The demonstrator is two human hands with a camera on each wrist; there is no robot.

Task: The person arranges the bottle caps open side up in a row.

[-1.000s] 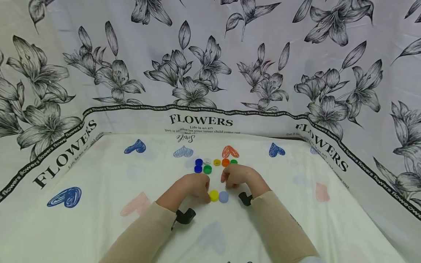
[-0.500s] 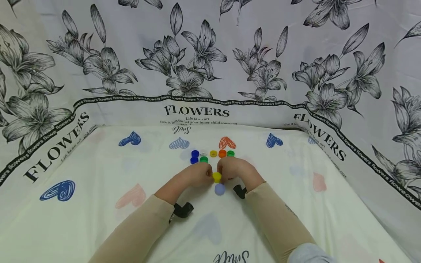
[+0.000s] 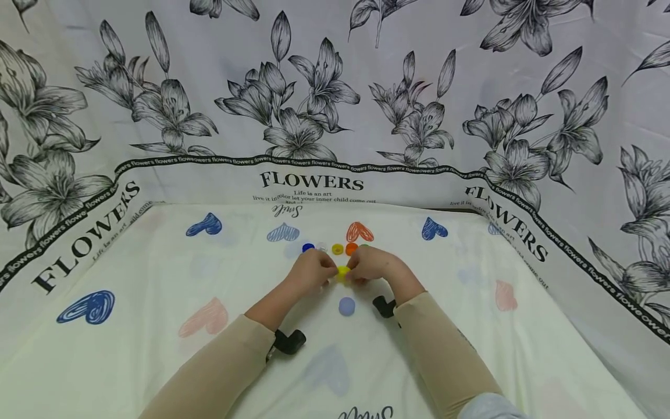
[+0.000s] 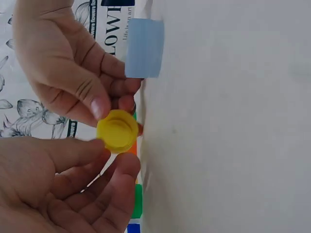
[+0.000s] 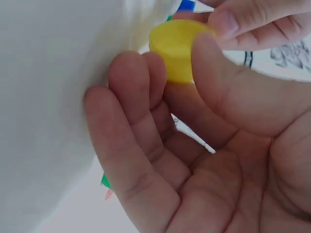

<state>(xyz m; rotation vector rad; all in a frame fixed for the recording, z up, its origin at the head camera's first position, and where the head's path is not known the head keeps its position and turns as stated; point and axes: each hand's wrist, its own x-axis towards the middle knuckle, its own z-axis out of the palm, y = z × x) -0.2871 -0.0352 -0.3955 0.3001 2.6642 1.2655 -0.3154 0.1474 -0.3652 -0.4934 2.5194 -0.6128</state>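
Observation:
A yellow bottle cap (image 3: 342, 274) is held up between both hands, just above the cloth. My left hand (image 3: 313, 269) pinches its left side between thumb and fingers. From the other side my right hand (image 3: 373, 265) grips it with thumb and index finger, the other fingers loosely bent. In the left wrist view the ridged face of the yellow cap (image 4: 117, 131) shows, and in the right wrist view its smooth side (image 5: 170, 51). A pale blue cap (image 3: 346, 306) lies on the cloth between the wrists, nearer the body.
Behind the hands runs a row of caps: dark blue (image 3: 308, 248), clear (image 3: 321, 247), another yellow (image 3: 337, 249), orange (image 3: 351, 249) and a mostly hidden green one. White cloth (image 3: 251, 279) printed with hearts covers the table, with a flowered curtain (image 3: 314, 87) behind.
The yellow cap has left its spot beside the pale blue cap and moved forward, first touched by the left hand, now gripped by both. The left hand now hides the second row's caps.

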